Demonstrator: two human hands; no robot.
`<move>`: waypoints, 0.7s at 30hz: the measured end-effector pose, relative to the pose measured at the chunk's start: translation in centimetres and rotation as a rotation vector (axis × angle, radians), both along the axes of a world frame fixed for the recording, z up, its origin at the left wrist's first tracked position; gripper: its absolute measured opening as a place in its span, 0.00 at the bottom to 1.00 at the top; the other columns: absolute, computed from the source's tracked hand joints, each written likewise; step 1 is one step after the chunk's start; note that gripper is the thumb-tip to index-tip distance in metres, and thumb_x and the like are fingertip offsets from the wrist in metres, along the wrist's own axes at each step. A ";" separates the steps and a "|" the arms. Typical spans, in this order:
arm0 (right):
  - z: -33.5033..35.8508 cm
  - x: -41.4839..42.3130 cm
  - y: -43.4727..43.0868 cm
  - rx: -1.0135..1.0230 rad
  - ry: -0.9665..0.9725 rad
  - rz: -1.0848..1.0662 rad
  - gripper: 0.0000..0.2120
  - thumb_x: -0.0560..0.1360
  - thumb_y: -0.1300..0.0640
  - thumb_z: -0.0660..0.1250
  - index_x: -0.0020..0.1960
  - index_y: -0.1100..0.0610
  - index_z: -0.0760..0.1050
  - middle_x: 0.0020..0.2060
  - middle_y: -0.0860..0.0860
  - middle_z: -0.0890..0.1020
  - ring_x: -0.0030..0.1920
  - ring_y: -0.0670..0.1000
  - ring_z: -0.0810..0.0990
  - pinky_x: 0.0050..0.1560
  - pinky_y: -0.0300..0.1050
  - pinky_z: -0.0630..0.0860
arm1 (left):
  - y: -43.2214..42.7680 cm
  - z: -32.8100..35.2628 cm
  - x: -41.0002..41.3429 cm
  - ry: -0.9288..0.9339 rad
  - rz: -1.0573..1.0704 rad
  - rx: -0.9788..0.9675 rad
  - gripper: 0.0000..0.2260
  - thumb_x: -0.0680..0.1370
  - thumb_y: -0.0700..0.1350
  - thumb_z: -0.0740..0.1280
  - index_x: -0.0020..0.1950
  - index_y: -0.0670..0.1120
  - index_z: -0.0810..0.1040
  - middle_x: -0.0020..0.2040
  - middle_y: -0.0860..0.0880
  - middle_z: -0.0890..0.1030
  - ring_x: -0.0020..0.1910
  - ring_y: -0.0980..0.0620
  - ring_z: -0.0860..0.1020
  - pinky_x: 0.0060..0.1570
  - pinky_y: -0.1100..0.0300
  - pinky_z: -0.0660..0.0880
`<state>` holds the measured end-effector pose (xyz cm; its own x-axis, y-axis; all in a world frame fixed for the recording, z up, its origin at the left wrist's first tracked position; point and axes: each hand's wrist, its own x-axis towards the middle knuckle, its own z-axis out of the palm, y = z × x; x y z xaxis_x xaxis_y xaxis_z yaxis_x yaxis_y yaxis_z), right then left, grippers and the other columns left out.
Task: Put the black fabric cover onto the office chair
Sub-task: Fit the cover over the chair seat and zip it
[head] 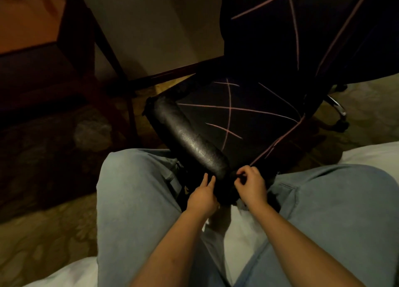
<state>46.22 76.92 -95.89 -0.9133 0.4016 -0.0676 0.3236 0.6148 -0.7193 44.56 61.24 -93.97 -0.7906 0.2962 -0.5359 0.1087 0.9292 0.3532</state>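
The office chair (190, 137) stands between my knees, its worn black leather front edge bare. The black fabric cover (248, 116), crossed by thin pink lines, lies over the seat and the backrest. My right hand (251, 186) pinches the cover's dark edge at the seat's near corner, fingers curled. My left hand (203, 197) lies beside it, two fingers straight and touching the dark fabric under the leather edge.
A dark wooden desk (71, 49) with slanted legs stands at the left, close to the chair. The chair's chrome base and a caster (340, 118) show at the right. I sit on a white bed (367, 153); patterned carpet covers the floor.
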 end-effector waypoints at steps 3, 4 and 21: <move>0.4 -0.5 2.1 -0.036 -0.033 -0.166 0.07 0.72 0.66 0.69 0.47 0.57 0.78 0.49 0.55 0.76 0.49 0.54 0.77 0.48 0.41 0.70 | 0.0 -0.1 0.0 0.008 -0.008 0.003 0.29 0.80 0.42 0.57 0.80 0.49 0.51 0.80 0.48 0.45 0.70 0.39 0.68 0.67 0.49 0.65; 0.4 -0.5 2.3 -0.037 -0.046 -0.171 0.07 0.72 0.66 0.69 0.48 0.57 0.78 0.50 0.55 0.76 0.49 0.54 0.77 0.48 0.41 0.70 | 0.0 -0.2 -0.1 0.011 -0.013 -0.002 0.29 0.80 0.42 0.58 0.80 0.49 0.51 0.80 0.47 0.46 0.69 0.39 0.68 0.67 0.49 0.65; -0.6 1.3 -1.8 0.097 -0.140 0.382 0.07 0.71 0.59 0.68 0.48 0.51 0.77 0.46 0.48 0.74 0.47 0.50 0.76 0.45 0.43 0.74 | 0.2 -0.1 0.0 0.043 -0.035 -0.034 0.30 0.80 0.43 0.59 0.80 0.48 0.51 0.80 0.45 0.46 0.61 0.42 0.76 0.53 0.53 0.73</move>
<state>47.54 75.14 -96.46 -0.9824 0.0465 -0.1807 0.1501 0.7723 -0.6172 44.57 61.47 -94.07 -0.8025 0.3064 -0.5119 0.1558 0.9359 0.3158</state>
